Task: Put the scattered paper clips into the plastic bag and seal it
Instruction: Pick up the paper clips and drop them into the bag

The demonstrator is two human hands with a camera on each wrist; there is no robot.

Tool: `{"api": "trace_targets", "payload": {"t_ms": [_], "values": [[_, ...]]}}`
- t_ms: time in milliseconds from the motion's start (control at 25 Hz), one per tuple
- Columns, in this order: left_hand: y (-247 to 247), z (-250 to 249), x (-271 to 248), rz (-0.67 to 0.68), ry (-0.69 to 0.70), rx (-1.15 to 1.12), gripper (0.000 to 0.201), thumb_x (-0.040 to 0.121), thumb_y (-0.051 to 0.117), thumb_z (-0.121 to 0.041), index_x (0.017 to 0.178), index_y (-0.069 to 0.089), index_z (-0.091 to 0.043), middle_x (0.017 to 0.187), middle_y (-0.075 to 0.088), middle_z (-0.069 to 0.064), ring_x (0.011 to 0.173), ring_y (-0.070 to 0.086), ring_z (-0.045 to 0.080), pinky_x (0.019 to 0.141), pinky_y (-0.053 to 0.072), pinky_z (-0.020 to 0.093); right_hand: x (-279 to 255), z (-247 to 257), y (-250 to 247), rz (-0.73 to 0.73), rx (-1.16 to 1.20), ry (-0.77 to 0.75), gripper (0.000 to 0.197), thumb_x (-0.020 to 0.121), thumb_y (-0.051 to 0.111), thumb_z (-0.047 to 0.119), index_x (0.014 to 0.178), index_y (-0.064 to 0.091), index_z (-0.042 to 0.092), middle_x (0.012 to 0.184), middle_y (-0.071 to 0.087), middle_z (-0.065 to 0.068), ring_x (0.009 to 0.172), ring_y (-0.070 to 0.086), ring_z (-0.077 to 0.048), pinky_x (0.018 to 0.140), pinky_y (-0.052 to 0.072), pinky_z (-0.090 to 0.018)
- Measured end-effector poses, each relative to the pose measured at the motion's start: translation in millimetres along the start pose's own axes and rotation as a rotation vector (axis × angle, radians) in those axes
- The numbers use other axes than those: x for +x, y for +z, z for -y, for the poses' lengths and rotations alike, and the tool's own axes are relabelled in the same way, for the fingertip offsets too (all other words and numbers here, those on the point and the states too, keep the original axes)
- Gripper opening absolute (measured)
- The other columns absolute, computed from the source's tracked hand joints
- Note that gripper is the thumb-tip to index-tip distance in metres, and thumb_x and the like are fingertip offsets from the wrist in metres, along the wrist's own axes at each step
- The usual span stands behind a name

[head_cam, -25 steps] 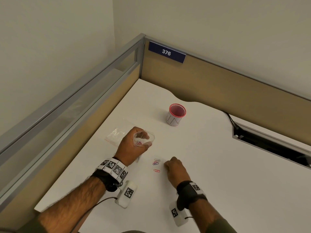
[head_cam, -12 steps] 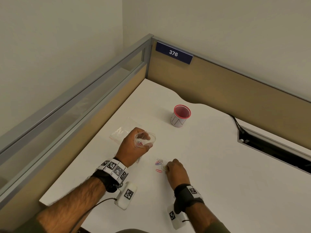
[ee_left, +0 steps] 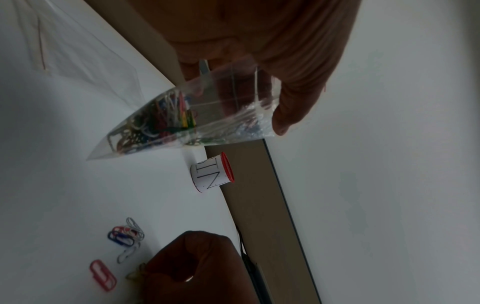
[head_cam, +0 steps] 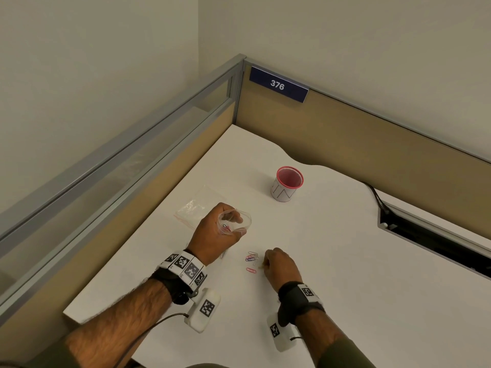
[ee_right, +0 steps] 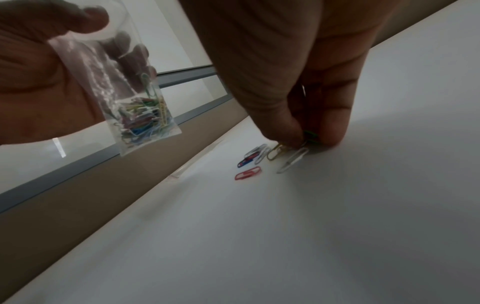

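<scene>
Centre of the head view, the small clear plastic bag (head_cam: 235,221) hangs above the white desk (head_cam: 345,274), thin crinkled film with its mouth held open and round, and the left wrist view shows its lower corner packed with a tangle of coloured wire clips (ee_left: 153,123), red, blue, green, yellow and white. The left hand (head_cam: 212,235) grips it near the top, thumb on one side and curled fingers on the other, so the bag dangles clear of the surface. Just below and right of it in the head view, the scattered paper clips (head_cam: 252,258) lie on the desk: a little knot of blue, red and white ones touching each other, and a single red clip (head_cam: 251,270) lying flat slightly apart, all slim looped wire. The right hand (head_cam: 281,266) is down at the right edge of that cluster, fingers bunched tight, and the right wrist view has the thumb and fingertips (ee_right: 335,131) pinching a few clips against the desk, a yellowish clip (ee_right: 276,151) and a white one (ee_right: 292,160) poking out beneath, a speck of green between the tips. Up and left of the left hand, a second clear bag (head_cam: 195,207) lies flat, with a red strip along one edge. Further back, upper centre, stands a short white cup (head_cam: 287,185) with a pink-red rim, upright. Tan partition panels (head_cam: 372,139) wall the corner, a blue plate (head_cam: 277,85) reading 376.
</scene>
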State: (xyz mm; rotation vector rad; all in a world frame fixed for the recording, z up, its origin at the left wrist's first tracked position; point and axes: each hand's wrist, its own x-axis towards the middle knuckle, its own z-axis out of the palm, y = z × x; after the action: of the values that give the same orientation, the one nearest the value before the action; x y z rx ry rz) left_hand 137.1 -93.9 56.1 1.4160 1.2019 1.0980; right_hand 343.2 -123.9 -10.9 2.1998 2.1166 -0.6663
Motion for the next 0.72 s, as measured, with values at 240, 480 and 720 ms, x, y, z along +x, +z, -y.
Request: {"api": "trace_targets", "payload": {"t_ms": [240, 480, 720], "values": [[-1.0, -2.2, -4.1, -0.009, -0.022, 0.008, 0.033, 0.076, 0.082, -0.009, 0.100, 0.059, -0.016, 0.099, 0.069, -0.002, 0.104, 0.064, 0.011, 0.094, 0.051, 0.028, -4.5, -9.0, -29.9, -0.007, 0.243, 0.069, 0.013, 0.082, 0.060, 0.006, 0.076, 0.063, 0.017, 0.080, 0.065, -0.002, 0.076, 0.064, -0.023, 0.077, 0.057, -0.036], [4.8, 0.8, -7.4, -0.001, -0.051, 0.013, 0.034, 0.076, 0.082, -0.009, 0.100, 0.058, -0.017, 0.102, 0.070, 0.001, 0.104, 0.065, 0.013, 0.088, 0.051, 0.020, -33.7, 37.0, -117.5, -0.279, 0.552, -0.172, 0.008, 0.084, 0.066, 0.007, 0.082, 0.067, 0.015, 0.079, 0.067, -0.001, 0.066, 0.065, -0.015, 0.063, 0.056, -0.019], [10.0, -8.5, -6.0, 0.043, -0.028, 0.027, 0.035, 0.076, 0.080, -0.012, 0.102, 0.058, -0.018, 0.098, 0.069, -0.003, 0.097, 0.066, 0.011, 0.079, 0.050, 0.015, -42.1, 92.6, -155.3, -0.325, 0.168, -0.466, 0.015, 0.086, 0.055, 0.007, 0.088, 0.067, 0.015, 0.087, 0.062, -0.002, 0.077, 0.057, -0.017, 0.070, 0.053, -0.031]]}}
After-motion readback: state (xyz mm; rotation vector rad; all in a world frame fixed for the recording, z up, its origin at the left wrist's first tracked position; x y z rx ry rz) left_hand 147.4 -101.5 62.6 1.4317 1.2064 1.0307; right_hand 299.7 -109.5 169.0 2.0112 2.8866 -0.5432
